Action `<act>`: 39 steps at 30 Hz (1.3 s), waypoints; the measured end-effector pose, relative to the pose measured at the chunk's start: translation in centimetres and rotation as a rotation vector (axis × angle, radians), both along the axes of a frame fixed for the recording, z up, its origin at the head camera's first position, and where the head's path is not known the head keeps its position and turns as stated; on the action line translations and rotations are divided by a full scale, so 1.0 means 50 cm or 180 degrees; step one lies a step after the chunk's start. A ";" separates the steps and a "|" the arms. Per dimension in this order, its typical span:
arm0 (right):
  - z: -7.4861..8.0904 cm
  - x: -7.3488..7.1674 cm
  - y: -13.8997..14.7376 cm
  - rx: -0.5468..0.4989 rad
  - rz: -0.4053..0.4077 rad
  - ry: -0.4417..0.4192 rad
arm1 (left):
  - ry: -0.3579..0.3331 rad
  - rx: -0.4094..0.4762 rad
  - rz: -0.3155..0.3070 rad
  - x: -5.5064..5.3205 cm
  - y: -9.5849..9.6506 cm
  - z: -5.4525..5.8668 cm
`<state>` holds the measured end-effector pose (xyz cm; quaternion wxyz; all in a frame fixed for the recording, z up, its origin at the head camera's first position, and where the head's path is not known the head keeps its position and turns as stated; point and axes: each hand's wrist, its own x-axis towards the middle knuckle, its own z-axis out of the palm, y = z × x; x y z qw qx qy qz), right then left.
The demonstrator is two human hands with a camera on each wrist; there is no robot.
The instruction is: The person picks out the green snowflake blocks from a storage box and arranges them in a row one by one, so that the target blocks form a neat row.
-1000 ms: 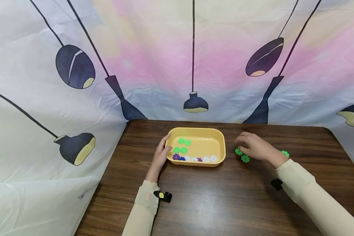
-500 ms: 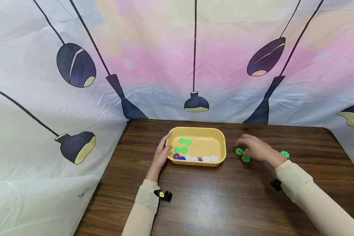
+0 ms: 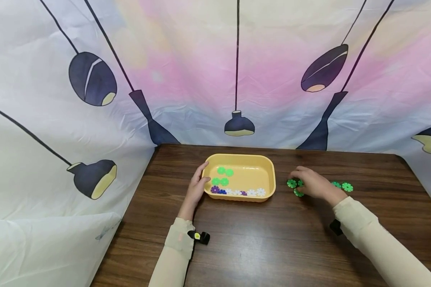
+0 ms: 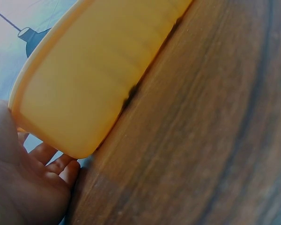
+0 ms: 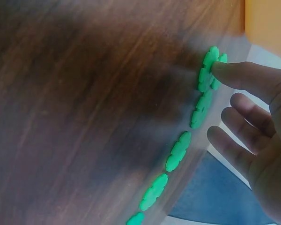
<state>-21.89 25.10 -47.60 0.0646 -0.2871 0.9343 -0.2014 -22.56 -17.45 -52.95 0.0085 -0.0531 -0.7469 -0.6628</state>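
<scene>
My left hand (image 3: 194, 190) grips the left end of a yellow plastic tray (image 3: 238, 198), with the thumb over its rim. In the left wrist view, fingers (image 4: 61, 164) lie against the tray's outer end wall. To the tray's right, my right hand (image 3: 314, 184) hovers low over several green flower-shaped plastic discs (image 3: 291, 183). Its thumb (image 5: 232, 72) reaches one green disc (image 5: 204, 79) in the right wrist view; whether it presses it is unclear. Three other fingers hang loosely bent, holding nothing visible, and the index finger is hidden there.
Inside the tray lie light-green discs (image 3: 224, 181), a purple disc (image 3: 214, 189), a blue one and several white discs (image 3: 260, 192). Two more green discs (image 3: 347, 187) lie beyond the right wrist. The brown wooden table (image 3: 251, 239) ends at a printed curtain (image 3: 201, 79).
My right hand has shifted slightly down and right over the green discs, uncovering another disc near the wrist. The left hand and the tray have stayed in place.
</scene>
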 end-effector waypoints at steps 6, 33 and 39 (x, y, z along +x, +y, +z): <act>0.000 -0.001 0.000 -0.0048 0.0015 0.0002 | -0.0016 -0.0001 0.0001 0.000 0.001 0.003; 0.101 -0.065 -0.213 -0.0341 0.0388 0.0348 | 0.0006 0.0067 0.0024 0.000 0.003 0.003; 0.073 -0.078 -0.278 -0.0172 0.0547 0.0270 | -0.0040 0.0114 -0.0003 0.001 0.005 0.002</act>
